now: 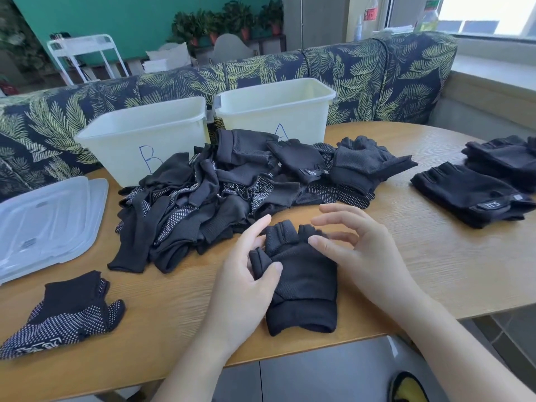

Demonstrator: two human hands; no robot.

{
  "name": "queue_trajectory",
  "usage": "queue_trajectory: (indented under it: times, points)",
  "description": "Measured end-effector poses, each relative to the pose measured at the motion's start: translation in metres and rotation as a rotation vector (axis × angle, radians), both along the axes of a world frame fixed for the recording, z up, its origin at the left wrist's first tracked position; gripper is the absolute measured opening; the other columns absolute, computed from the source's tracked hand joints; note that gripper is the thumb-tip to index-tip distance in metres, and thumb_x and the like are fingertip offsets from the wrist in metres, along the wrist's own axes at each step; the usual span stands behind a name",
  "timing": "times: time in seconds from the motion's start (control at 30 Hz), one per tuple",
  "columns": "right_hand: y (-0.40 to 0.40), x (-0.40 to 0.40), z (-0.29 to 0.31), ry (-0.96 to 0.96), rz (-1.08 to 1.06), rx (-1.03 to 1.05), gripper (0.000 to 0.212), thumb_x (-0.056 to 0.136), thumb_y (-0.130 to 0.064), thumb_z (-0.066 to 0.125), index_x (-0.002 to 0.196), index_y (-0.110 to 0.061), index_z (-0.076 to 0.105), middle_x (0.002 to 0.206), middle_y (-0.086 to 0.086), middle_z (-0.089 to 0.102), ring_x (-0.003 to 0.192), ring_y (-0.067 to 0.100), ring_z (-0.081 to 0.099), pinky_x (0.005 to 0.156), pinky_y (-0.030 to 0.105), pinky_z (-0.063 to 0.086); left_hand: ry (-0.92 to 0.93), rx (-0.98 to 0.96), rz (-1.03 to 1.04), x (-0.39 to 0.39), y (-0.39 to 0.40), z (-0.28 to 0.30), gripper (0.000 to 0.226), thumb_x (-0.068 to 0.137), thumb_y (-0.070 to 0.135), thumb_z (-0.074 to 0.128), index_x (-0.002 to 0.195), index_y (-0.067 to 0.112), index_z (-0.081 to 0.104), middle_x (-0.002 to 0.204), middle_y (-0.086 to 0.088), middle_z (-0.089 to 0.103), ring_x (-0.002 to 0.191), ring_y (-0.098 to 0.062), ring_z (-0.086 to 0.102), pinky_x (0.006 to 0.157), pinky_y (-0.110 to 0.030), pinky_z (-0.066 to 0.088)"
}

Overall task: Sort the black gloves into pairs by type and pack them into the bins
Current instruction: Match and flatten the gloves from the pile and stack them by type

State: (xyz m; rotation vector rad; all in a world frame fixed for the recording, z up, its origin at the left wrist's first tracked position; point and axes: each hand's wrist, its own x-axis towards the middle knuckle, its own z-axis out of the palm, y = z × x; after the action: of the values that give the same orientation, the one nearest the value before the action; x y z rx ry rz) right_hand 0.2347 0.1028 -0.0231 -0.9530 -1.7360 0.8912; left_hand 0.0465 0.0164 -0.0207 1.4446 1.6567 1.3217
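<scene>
Between both hands, the fingerless glove lies lengthwise, finger-stubs pointing away.

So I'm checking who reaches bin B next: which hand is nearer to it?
Left. The left hand lies below and right of bin B, pinching the fingerless glove; the right hand hovers farther right.

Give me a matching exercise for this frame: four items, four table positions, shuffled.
Items:
1. bin B
2. bin A
3. clear lids
4. dotted glove

Places:
a. near left table edge, lying alone
b. far side, right of the other bin
c. left edge, in front of the sofa
d. far side, behind the left part of the glove pile

Pairs: 1-d, 2-b, 3-c, 4-a
</scene>
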Motion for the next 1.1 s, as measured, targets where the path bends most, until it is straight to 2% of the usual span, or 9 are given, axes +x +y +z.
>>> queue_trajectory:
  times: [0.1,0.17,0.27,0.43,0.53,0.63,0.73,0.9,1.1]
  points:
    - [0.0,0.0,-0.007,-0.217,-0.115,0.216,0.02,0.082,-0.021,0.082,0.099,-0.03,0.076,0.124,-0.017,0.064,0.121,0.009,0.057,0.104,0.015,0.038,0.236,0.028,0.127,-0.002,-0.001,0.001,0.065,0.089,0.018,0.073,0.142,0.046,0.05,0.133,0.027,0.056,0.128,0.011,0.047,0.113,-0.018,0.035]
    - [-0.001,-0.001,-0.008,-0.257,-0.1,0.285,0.017,0.084,-0.026,0.08,0.101,-0.027,0.076,0.118,-0.017,0.067,0.118,0.009,0.059,0.102,0.01,0.036,0.375,0.109,0.17,-0.003,-0.004,0.003,0.058,0.088,0.022,0.075,0.14,0.039,0.056,0.137,0.025,0.052,0.131,0.009,0.043,0.11,-0.008,0.029]
    - [-0.007,-0.003,-0.006,-0.319,0.008,0.291,0.027,0.089,-0.044,0.07,0.109,-0.026,0.075,0.115,-0.02,0.068,0.113,0.002,0.061,0.1,0.016,0.043,0.47,0.221,0.186,-0.008,-0.007,0.003,0.04,0.086,0.025,0.078,0.124,0.036,0.07,0.125,0.022,0.058,0.124,-0.002,0.052,0.102,-0.019,0.042]
    - [-0.009,-0.005,-0.01,-0.613,0.195,0.255,0.07,0.084,-0.077,0.051,0.133,-0.029,0.066,0.138,-0.02,0.057,0.131,0.001,0.045,0.111,0.025,0.037,0.632,0.253,0.113,-0.023,-0.01,-0.002,0.009,0.083,0.038,0.08,0.091,0.033,0.081,0.089,0.019,0.062,0.096,-0.007,0.056,0.088,-0.033,0.048]
    - [-0.005,-0.006,-0.012,-0.654,0.206,0.237,0.079,0.08,-0.083,0.048,0.135,-0.029,0.064,0.146,-0.018,0.052,0.137,0.002,0.04,0.115,0.029,0.036,0.585,0.104,0.085,-0.03,-0.013,-0.005,0.009,0.08,0.036,0.083,0.088,0.039,0.08,0.087,0.023,0.066,0.097,-0.006,0.057,0.091,-0.022,0.043]
    - [-0.002,-0.007,-0.011,-0.647,0.216,0.224,0.08,0.08,-0.083,0.047,0.138,-0.03,0.062,0.149,-0.019,0.048,0.14,0.001,0.036,0.118,0.029,0.032,0.556,0.071,0.077,-0.032,-0.015,-0.005,0.011,0.082,0.036,0.081,0.092,0.039,0.081,0.09,0.024,0.068,0.099,-0.005,0.058,0.089,-0.005,0.035]
    - [-0.002,-0.008,-0.009,-0.646,0.22,0.216,0.08,0.08,-0.081,0.047,0.139,-0.03,0.061,0.152,-0.018,0.046,0.142,0.002,0.035,0.119,0.029,0.029,0.559,0.085,0.085,-0.031,-0.015,-0.005,0.011,0.083,0.035,0.08,0.094,0.037,0.081,0.091,0.024,0.067,0.1,-0.004,0.058,0.088,-0.006,0.035]
    - [-0.003,-0.008,-0.008,-0.599,0.19,0.22,0.074,0.082,-0.078,0.05,0.136,-0.029,0.063,0.148,-0.018,0.051,0.14,0.0,0.038,0.117,0.021,0.03,0.577,0.144,0.134,-0.028,-0.013,-0.003,0.014,0.085,0.032,0.08,0.098,0.034,0.08,0.095,0.022,0.067,0.102,-0.003,0.057,0.09,-0.02,0.043]
    - [0.003,-0.007,-0.002,-0.477,0.082,0.267,0.05,0.09,-0.06,0.059,0.122,-0.024,0.071,0.127,-0.016,0.064,0.127,0.002,0.049,0.107,0.006,0.028,0.524,0.177,0.157,-0.019,0.002,0.013,0.027,0.088,0.035,0.073,0.115,0.032,0.075,0.101,0.021,0.065,0.103,-0.003,0.057,0.092,-0.002,0.032]
